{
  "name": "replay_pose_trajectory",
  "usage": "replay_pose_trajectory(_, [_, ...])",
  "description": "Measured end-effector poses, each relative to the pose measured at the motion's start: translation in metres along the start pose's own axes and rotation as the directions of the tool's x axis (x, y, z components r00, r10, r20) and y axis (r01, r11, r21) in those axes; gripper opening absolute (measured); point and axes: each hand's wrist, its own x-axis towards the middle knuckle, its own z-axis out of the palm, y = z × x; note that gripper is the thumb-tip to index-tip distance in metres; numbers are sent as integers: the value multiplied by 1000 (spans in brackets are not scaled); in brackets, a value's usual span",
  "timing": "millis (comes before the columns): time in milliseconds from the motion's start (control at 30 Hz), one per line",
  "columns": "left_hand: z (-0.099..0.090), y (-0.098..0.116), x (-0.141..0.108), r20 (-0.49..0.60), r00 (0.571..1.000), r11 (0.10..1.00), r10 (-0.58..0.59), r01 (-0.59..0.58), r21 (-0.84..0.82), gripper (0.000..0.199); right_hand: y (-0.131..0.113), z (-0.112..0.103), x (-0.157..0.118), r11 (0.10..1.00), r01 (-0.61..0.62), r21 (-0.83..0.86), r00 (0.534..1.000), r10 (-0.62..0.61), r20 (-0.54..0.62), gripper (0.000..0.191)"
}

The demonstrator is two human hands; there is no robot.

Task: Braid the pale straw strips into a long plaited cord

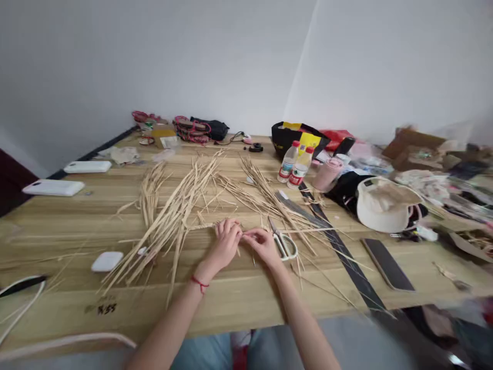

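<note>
a broad, pale-grained wooden table [246, 303] spans the frame, its middle strewn with long, loose bundles of dry tan straw [185, 198]. a black-and-yellow carrier bag [283, 137] stands right of centre, toward the back. at the centre of the frame, a person's left hand [228, 237] and right hand [264, 244] meet low over the wood, with steel scissors with pale loop handles [277, 236] lying just beside the right. smallest of all, a thin, pale plaited straw cord [201, 226] lies left of centre, running rightward to end under the curled fingers of the left hand, which grasps it; the right's thumb and forefinger pinch together at the left's fingertips, though what sits between them is too small to tell. the cord looks light, dry and bendable, with little slip and likely fragile strand ends, best pinched close to its working end.
</note>
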Motion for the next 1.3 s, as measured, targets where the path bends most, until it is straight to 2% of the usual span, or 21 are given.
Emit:
replay_pose_trajectory(200, [-4, 2, 1, -23, 1000, 999, 20, -21, -31, 17, 0, 0, 0, 1000, 19, -18, 1000, -20, -22, 25])
replay_pose_trajectory(400, [-6, 2, 4, -73, 997, 984, -11, -2, -180, 23, -3, -1, -1, 998, 57, -37, 998, -57, -23, 24])
replay_pose_trajectory(533, [-3, 0, 7, -49, 997, 954, -56, 39, -297, 33, -3, -1, -2, 998, 45, -34, 999, -46, -23, 23])
replay_pose_trajectory(700, [0, -1, 8, -4, 995, 914, -96, 87, -396, 36, 0, -1, -3, 1000, 19, -13, 1000, -19, -11, 21])
replay_pose_trajectory(1300, [-3, 0, 6, -43, 996, 941, -73, 55, -335, 33, -3, -3, -1, 1000, -14, -24, 1000, 14, -25, 24])
